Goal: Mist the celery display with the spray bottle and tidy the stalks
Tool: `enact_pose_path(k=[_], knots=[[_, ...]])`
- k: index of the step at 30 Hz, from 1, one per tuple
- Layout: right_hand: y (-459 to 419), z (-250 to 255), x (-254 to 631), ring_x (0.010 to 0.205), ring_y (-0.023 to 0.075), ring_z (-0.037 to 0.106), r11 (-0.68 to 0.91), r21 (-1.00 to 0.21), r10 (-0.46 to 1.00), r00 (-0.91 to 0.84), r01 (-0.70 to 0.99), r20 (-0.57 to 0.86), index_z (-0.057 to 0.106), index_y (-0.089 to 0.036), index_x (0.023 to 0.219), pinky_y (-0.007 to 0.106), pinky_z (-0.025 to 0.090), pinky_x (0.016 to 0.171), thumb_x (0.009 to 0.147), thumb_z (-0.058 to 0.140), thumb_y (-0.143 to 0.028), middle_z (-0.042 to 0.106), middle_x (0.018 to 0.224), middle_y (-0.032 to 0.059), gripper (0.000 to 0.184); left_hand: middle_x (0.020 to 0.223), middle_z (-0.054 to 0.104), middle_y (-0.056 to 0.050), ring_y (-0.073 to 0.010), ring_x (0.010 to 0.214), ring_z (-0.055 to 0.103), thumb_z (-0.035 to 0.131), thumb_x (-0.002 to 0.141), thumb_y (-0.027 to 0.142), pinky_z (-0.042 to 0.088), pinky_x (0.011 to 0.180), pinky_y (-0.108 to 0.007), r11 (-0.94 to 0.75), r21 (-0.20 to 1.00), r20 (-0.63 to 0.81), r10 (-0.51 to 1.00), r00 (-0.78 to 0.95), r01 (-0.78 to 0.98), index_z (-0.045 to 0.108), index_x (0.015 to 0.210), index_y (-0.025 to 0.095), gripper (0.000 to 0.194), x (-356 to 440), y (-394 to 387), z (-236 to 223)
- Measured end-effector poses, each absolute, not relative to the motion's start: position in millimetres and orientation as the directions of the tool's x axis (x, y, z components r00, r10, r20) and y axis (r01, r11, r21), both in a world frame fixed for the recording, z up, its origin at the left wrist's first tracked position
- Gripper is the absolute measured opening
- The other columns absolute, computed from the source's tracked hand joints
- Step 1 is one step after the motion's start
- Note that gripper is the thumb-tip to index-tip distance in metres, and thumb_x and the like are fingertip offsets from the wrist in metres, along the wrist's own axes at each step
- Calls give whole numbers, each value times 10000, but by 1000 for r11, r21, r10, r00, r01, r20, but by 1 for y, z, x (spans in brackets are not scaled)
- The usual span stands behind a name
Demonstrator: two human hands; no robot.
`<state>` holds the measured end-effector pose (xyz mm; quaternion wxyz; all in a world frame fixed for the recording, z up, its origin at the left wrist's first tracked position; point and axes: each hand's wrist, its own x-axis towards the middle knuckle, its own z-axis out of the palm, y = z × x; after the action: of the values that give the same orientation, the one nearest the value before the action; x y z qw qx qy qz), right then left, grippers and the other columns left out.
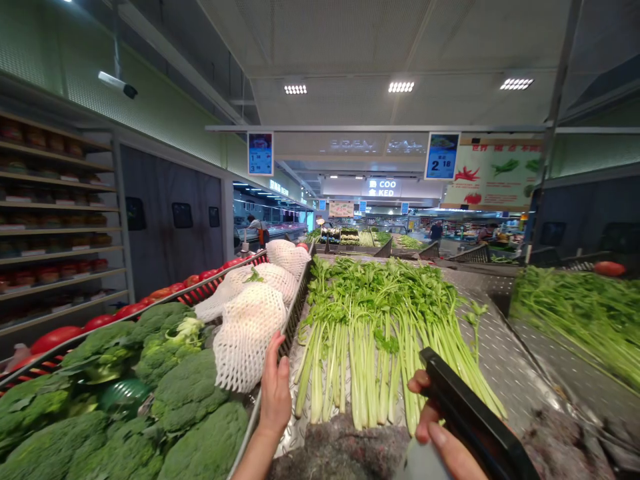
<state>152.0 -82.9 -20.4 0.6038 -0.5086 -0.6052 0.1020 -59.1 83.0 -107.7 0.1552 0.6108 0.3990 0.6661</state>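
My left hand [277,390] is at the right side of the black crate [297,310], with its fingers stretched upward and the thumb showing. It holds nothing and is close beside the white foam-netted produce [250,333]; whether it touches the crate wall I cannot tell. At the lower right, my right hand [445,443] grips a black, flat, phone-like device [475,413], tilted with its upper end toward the celery. A pale grey-white thing [423,461] shows under that hand, its kind unclear. Between and beyond my hands, celery [373,347] lies in a wide row, stalks toward me.
Broccoli [193,390] fills the left foreground, with tomatoes [57,339] behind it. A dark, fuzzy mat [345,447] lies before the celery on the patterned metal shelf [520,360]. A mirror-like panel [580,320] stands at right. Price signs [443,156] hang overhead. A person [436,231] is far off.
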Motion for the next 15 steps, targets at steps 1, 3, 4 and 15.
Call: enact_pose_path(k=[1, 3, 4, 15], knots=[[-83, -17, 153, 537, 149, 588, 456, -731, 732, 254, 508, 633, 573, -209, 894, 180, 411, 373, 681, 544, -371, 647, 771, 36, 269, 1299, 335, -89, -182, 1212, 273, 262, 832, 370, 170, 1027, -387, -638, 718, 693, 694, -197, 279, 375, 1160, 164, 404, -58, 83, -108], [-83, -10, 156, 567, 157, 592, 444, -726, 696, 309, 525, 649, 597, -195, 830, 187, 437, 415, 688, 538, -389, 644, 767, 43, 247, 1299, 335, -85, -180, 1213, 273, 263, 833, 364, 170, 1027, -387, -648, 711, 700, 690, -186, 273, 375, 1160, 169, 397, -58, 83, -108], [-84, -8, 158, 578, 157, 589, 435, -731, 670, 353, 526, 653, 604, -188, 787, 189, 445, 434, 699, 529, -398, 640, 788, 49, 240, 1299, 335, -83, -179, 1213, 272, 265, 834, 360, 169, 1027, -386, -652, 708, 703, 688, -182, 270, 378, 1158, 170, 393, -58, 83, -108], [-92, 3, 200, 496, 129, 552, 400, -678, 598, 385, 617, 703, 583, -185, 880, 189, 443, 437, 706, 523, -392, 614, 682, 26, 276, 1296, 350, -86, -190, 1216, 276, 272, 830, 365, 177, 1026, -388, -667, 693, 720, 664, -203, 273, 399, 1148, 173, 392, -37, 76, -96]])
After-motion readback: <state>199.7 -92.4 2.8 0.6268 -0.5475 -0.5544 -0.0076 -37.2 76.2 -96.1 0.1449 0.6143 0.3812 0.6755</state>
